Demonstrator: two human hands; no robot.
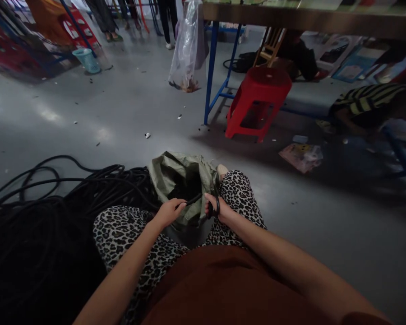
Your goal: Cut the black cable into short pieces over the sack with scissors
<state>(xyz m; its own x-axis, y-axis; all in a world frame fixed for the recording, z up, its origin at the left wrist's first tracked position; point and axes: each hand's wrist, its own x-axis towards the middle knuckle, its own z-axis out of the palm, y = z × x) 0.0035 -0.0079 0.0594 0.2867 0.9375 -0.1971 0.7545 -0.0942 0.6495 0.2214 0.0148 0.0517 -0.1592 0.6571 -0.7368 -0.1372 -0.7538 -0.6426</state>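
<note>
An olive-green woven sack [164, 174] stands open between my knees, its inside dark. Over its mouth runs a black cable or hose [193, 199], stretched between my two hands. My left hand [171, 211] pinches it at the sack's left side. At the right rim my right hand [214, 206] is closed around the same black length, and a dark loop passes round the back of that hand. A large heap of black cable [101, 185] lies on the floor to my left, with a strand leading toward my left hand.
Ahead on the right, a red plastic stool [257, 99] stands by a blue-legged table [212, 67]. A clear plastic bag [186, 54] hangs at the table's end. A light blue basket [87, 60] is farther left. A person in a striped top [368, 101] bends low at right.
</note>
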